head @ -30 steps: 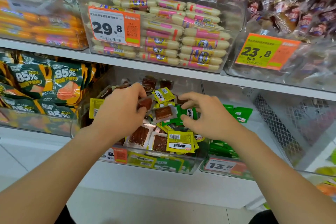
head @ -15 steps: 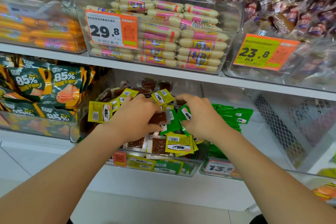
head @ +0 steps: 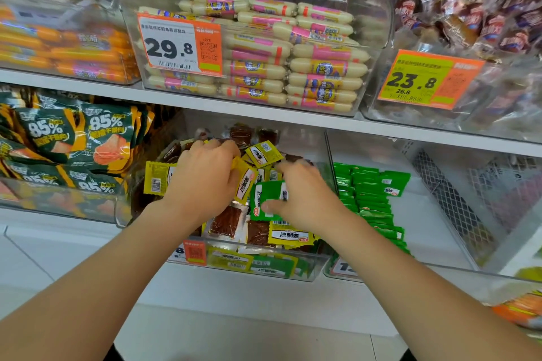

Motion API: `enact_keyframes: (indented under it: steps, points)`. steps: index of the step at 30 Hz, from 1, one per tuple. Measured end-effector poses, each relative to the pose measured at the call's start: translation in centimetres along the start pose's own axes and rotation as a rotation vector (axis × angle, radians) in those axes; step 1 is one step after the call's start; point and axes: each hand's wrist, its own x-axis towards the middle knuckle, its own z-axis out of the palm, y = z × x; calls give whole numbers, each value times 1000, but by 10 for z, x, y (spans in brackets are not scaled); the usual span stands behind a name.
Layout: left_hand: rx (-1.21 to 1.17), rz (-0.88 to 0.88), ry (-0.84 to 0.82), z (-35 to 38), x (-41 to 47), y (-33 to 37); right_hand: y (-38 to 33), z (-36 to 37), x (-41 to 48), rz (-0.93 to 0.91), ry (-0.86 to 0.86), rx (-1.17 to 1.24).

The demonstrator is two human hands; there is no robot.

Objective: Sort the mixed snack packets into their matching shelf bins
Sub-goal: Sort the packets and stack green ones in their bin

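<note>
A clear middle bin (head: 264, 268) on the lower shelf holds mixed small packets: yellow ones (head: 289, 236), green ones and clear ones showing brown snack (head: 225, 221). My left hand (head: 202, 182) lies on the heap, fingers curled over yellow packets (head: 243, 182). My right hand (head: 305, 196) pinches a green packet (head: 268, 196) between thumb and fingers. The clear bin to the right (head: 340, 269) holds a row of green packets (head: 372, 187).
Left of the middle bin stand green and orange "85%" bags (head: 73, 138). The upper shelf carries bins of orange sausages (head: 73, 53), pale sausages (head: 293, 67) behind a 29.8 tag, and dark wrapped snacks (head: 484, 23) over a 23.8 tag. A wire mesh divider (head: 457, 199) stands far right.
Both hands have pushed deeper into the middle bin and drawn together. My right hand has closed on a green packet and my left hand has curled over yellow packets.
</note>
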Motion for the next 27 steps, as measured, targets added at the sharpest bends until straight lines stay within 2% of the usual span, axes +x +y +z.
enact_keyframes:
  steps: [3,7,9,13,15,17,18,21,22,25,27]
  points:
    - [94,39,-9,1,1,-1,-1,3,0,-42,-102,-117]
    - [103,265,-45,2,-1,-1,3,-8,-2,-57,-51,-178]
    - [-92,260,-96,-2,-3,4,6,-15,-2,-49,29,-45]
    - [-541,250,-186,-19,-4,23,8,-30,-6,-79,168,379]
    - [-592,244,-151,-23,-4,29,4,-36,-10,-91,112,571]
    - [-533,227,-75,-22,-3,27,8,-43,-12,-44,41,720]
    - [-467,213,-47,-20,-2,23,14,-46,-11,-22,61,711]
    - [-295,160,-18,-14,-3,13,35,-51,-8,-40,203,247]
    - [-267,142,-23,-14,-4,11,35,-51,-10,-82,158,148]
    - [-199,133,-65,-13,-8,11,23,-42,-16,-253,-126,-73]
    - [-184,153,-106,-12,-10,12,15,-32,-13,-273,-187,-269]
